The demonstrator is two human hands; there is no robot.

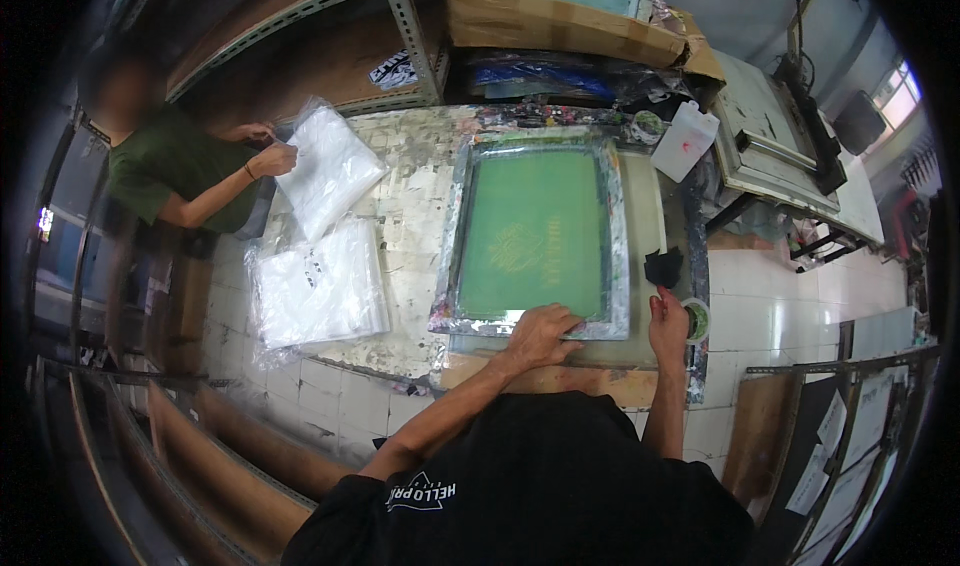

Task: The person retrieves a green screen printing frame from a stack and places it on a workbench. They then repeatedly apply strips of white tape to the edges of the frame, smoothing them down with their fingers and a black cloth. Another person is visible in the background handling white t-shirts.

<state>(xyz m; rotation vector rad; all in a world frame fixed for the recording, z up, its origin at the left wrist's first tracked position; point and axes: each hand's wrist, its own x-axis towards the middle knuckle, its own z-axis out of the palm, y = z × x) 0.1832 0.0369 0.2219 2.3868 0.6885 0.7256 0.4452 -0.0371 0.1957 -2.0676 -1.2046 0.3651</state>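
A screen-printing frame with a green mesh lies on the worktable in front of me. Faint lettering and an emblem show in the mesh. My left hand grips the frame's near edge, its fingers bent over the rim. To the right of the frame, my right hand pinches a small black cloth, which sticks up beyond the fingertips. Beside that hand, close to the table's right edge, is a roll of tape.
Plastic-wrapped white stacks lie on the worktable at left. A person in a green shirt handles another white bag. A white jug and a second tape roll stand at the back right. Metal shelving rises behind.
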